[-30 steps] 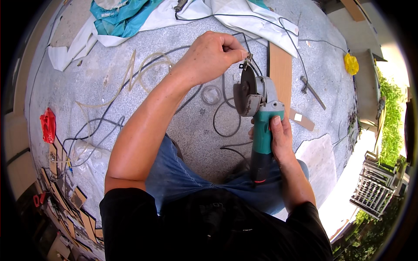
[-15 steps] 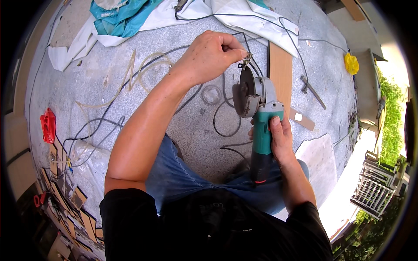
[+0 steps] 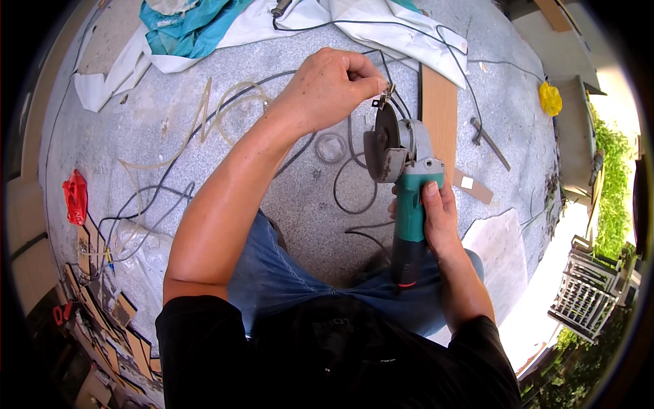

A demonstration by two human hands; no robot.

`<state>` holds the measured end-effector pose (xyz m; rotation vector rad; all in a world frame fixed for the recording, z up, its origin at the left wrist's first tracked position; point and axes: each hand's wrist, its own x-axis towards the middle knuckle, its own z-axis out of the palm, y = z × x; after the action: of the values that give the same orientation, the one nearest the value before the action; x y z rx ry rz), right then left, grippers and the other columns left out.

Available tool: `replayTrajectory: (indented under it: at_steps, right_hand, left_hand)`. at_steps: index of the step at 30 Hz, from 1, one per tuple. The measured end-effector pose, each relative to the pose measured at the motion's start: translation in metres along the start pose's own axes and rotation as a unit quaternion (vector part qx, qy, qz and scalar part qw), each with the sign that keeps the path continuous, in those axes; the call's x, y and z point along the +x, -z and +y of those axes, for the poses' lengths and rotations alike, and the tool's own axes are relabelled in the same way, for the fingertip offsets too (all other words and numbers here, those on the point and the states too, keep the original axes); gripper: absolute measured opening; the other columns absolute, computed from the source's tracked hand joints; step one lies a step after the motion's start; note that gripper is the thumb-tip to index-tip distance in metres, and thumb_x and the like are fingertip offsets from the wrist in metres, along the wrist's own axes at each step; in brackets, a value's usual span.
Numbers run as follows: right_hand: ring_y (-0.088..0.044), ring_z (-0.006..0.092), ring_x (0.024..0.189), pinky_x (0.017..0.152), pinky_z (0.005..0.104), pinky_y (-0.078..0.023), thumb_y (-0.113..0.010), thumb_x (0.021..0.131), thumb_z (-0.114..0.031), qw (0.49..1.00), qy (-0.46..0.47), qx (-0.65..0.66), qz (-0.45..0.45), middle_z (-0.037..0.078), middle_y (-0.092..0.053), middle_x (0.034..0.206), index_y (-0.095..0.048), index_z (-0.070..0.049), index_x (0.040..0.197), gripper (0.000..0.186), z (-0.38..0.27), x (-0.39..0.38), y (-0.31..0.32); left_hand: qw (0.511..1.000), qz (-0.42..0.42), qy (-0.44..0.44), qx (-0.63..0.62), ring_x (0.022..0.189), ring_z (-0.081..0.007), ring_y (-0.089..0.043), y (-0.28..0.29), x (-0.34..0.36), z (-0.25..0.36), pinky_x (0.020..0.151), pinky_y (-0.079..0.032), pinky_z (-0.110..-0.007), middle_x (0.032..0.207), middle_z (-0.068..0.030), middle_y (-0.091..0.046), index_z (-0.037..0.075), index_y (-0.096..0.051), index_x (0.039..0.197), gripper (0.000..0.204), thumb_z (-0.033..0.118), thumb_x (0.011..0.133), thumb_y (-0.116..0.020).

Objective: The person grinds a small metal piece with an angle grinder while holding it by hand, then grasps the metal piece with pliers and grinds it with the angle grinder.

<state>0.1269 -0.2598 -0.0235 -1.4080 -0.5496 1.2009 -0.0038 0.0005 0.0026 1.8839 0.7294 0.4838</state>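
My right hand (image 3: 436, 218) grips the green body of an angle grinder (image 3: 407, 184), held upright over my lap with its grey head and dark disc guard pointing away from me. My left hand (image 3: 334, 85) reaches over the grinder's head, fingers pinched on a small metal wrench (image 3: 383, 97) that sits at the top of the disc. The grinder's black cord (image 3: 354, 204) loops on the stone floor below.
A wooden plank (image 3: 439, 116) and a metal bar (image 3: 489, 142) lie beyond the grinder. White and teal cloth (image 3: 204, 27) lies at the far edge. A red object (image 3: 75, 196), cables, clear tubing (image 3: 204, 116) and wood offcuts (image 3: 102, 307) lie left. A yellow object (image 3: 550, 99) sits right.
My left hand has turned the small wrench slightly at the disc. The grinder and my right hand have stayed nearly still.
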Motion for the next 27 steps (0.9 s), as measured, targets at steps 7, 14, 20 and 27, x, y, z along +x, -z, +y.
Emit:
replayTrajectory:
  at_steps: [7,14,20,27]
  right_hand:
    - [-0.073,0.0248,0.083,0.073,0.0368,-0.061,-0.052,0.107,-0.049,1.000,-0.001,0.002,0.004,0.017,-0.070,0.108,-0.051,-0.005,0.135,0.053,-0.001,-0.001,0.000]
    - [-0.073,0.0251,0.084,0.074,0.0369,-0.061,-0.052,0.107,-0.048,1.000,-0.003,0.003,0.000,0.018,-0.070,0.109,-0.051,-0.005,0.137,0.052,0.000,0.000,0.002]
    - [-0.070,0.0233,0.081,0.072,0.0358,-0.059,-0.060,0.105,-0.037,0.999,-0.024,0.031,-0.004,0.015,-0.065,0.119,-0.025,-0.007,0.159,0.071,0.001,0.001,0.002]
    - [-0.070,0.0225,0.082,0.072,0.0357,-0.059,-0.060,0.105,-0.036,0.999,-0.027,0.022,-0.001,0.014,-0.065,0.120,-0.027,-0.007,0.158,0.069,0.000,0.002,0.002]
  left_hand:
    - [1.000,-0.013,0.009,0.015,0.073,-0.0086,-0.062,0.000,0.000,0.005,0.066,-0.048,-0.027,0.079,-0.0027,-0.073,0.000,-0.078,0.095,0.025,0.024,0.092,-0.074]
    - [1.000,-0.006,0.015,0.019,0.076,-0.0109,-0.066,-0.003,0.000,0.003,0.069,-0.051,-0.029,0.082,-0.0051,-0.075,0.000,-0.079,0.098,0.027,0.025,0.092,-0.074]
    - [1.000,0.008,0.013,0.016,0.078,-0.0123,-0.067,-0.004,0.003,0.001,0.072,-0.052,-0.030,0.084,-0.0062,-0.076,0.000,-0.079,0.098,0.027,0.025,0.092,-0.073]
    - [1.000,0.018,0.008,-0.006,0.076,-0.0148,-0.068,-0.001,0.009,-0.010,0.073,-0.053,-0.031,0.083,-0.0082,-0.076,0.002,-0.080,0.097,0.027,0.027,0.090,-0.075]
